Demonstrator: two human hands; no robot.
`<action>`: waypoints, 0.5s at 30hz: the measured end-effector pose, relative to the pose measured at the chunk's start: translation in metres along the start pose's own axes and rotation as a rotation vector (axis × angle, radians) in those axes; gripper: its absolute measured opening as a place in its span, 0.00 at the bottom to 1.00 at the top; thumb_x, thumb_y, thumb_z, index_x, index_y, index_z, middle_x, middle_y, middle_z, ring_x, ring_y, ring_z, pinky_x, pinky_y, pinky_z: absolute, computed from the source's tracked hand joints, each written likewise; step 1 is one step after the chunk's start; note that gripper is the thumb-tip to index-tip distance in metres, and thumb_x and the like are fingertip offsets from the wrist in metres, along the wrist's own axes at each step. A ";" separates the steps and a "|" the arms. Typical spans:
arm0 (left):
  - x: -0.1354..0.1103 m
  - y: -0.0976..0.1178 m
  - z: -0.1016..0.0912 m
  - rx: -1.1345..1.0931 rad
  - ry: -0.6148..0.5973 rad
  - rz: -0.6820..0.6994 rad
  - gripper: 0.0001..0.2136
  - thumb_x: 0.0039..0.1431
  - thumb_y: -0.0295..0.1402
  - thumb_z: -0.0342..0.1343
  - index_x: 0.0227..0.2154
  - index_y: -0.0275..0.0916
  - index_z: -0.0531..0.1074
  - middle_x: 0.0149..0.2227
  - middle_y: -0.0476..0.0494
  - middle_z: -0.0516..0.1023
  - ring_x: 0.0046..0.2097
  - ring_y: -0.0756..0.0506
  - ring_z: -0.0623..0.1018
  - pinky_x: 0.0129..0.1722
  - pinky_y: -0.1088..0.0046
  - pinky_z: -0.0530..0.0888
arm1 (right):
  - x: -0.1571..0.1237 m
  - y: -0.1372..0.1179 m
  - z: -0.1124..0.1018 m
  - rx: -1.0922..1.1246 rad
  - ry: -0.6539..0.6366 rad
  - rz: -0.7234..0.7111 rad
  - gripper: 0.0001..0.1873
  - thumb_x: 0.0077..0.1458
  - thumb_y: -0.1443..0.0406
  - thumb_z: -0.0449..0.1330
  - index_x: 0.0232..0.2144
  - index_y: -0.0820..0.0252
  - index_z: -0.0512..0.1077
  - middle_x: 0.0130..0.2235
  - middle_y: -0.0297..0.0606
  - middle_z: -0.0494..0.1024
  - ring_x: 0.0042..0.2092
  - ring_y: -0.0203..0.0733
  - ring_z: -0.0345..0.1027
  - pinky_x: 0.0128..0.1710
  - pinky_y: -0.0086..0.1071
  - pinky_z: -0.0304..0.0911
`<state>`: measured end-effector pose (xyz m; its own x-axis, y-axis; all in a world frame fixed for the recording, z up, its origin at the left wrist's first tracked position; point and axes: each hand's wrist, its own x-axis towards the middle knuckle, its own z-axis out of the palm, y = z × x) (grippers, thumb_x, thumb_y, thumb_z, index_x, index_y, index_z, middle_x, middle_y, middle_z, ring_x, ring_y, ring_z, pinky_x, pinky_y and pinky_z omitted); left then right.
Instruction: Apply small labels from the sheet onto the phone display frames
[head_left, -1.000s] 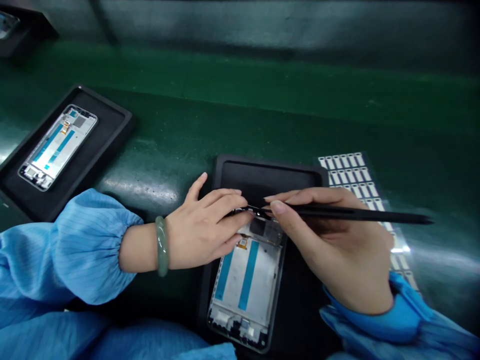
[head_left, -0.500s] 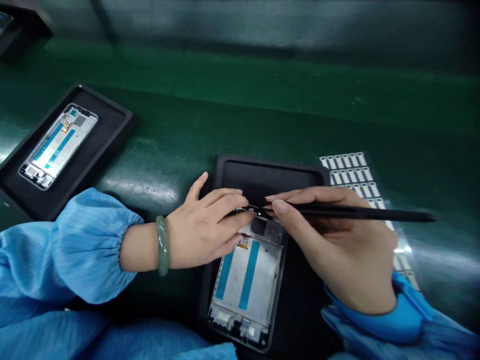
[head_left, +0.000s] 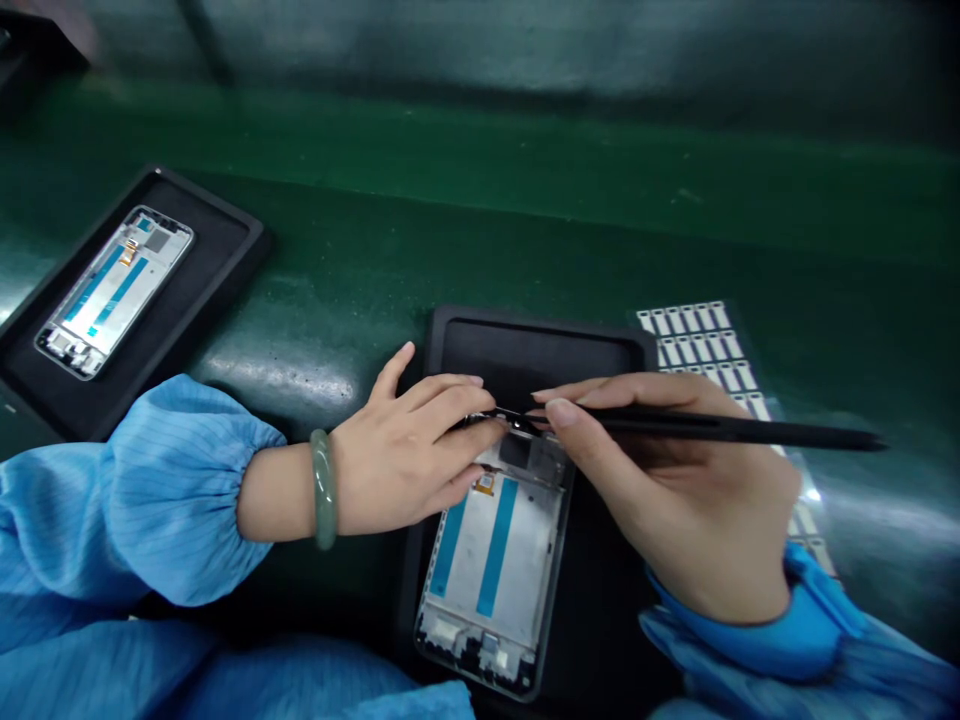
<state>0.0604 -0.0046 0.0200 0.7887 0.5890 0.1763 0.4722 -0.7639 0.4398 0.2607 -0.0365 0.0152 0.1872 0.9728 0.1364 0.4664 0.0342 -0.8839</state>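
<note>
A silver phone mid-frame [head_left: 491,560] with two blue strips lies in a black tray [head_left: 540,322], its upper end partly hidden by my fingers. My left hand [head_left: 420,450] grips the frame's upper left end, its little finger sticking out. My right hand [head_left: 697,490] is closed round black tweezers [head_left: 742,428], held almost level like a pen. Their tip is at the frame's top edge, beside my left fingertips. Whether the tip pinches a small part cannot be made out.
To the left, a second black tray [head_left: 217,215] holds another phone mid-frame [head_left: 112,290]. A sheet of white stickers [head_left: 694,335] lies right of the near tray, partly under my right hand. A dark object [head_left: 34,60] stands at the far left corner of the green bench [head_left: 360,250].
The back end of the tweezers has swung very slightly right and down. Both hands keep their places at the phone frame, and the whole view has shifted a little.
</note>
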 end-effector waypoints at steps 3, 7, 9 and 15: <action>0.000 0.000 0.000 0.003 0.006 0.002 0.13 0.66 0.29 0.47 0.50 0.34 0.71 0.50 0.36 0.76 0.56 0.39 0.73 0.61 0.39 0.58 | 0.000 0.000 0.000 0.015 -0.001 0.019 0.07 0.52 0.62 0.66 0.34 0.51 0.72 0.35 0.31 0.80 0.37 0.38 0.76 0.36 0.32 0.73; 0.000 0.000 0.000 0.006 0.016 0.002 0.13 0.66 0.29 0.47 0.49 0.34 0.71 0.50 0.37 0.76 0.56 0.39 0.73 0.62 0.41 0.58 | 0.000 0.001 0.000 0.002 -0.015 0.013 0.07 0.52 0.62 0.66 0.34 0.50 0.72 0.35 0.31 0.79 0.37 0.40 0.76 0.36 0.34 0.73; 0.000 0.000 0.000 0.008 0.014 0.002 0.13 0.67 0.29 0.47 0.50 0.34 0.70 0.50 0.37 0.76 0.56 0.40 0.73 0.62 0.41 0.57 | -0.001 0.002 0.000 -0.005 -0.026 -0.006 0.07 0.52 0.63 0.66 0.35 0.50 0.72 0.36 0.31 0.79 0.38 0.40 0.76 0.37 0.35 0.73; 0.000 0.000 0.000 0.005 0.003 -0.002 0.13 0.66 0.30 0.47 0.50 0.34 0.71 0.50 0.37 0.75 0.57 0.40 0.73 0.63 0.41 0.56 | -0.003 0.007 -0.003 -0.005 -0.023 -0.023 0.08 0.53 0.65 0.65 0.36 0.51 0.71 0.37 0.32 0.78 0.39 0.41 0.76 0.39 0.38 0.73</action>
<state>0.0600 -0.0048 0.0198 0.7867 0.5913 0.1777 0.4758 -0.7640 0.4358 0.2662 -0.0394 0.0097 0.1563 0.9769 0.1458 0.4750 0.0551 -0.8783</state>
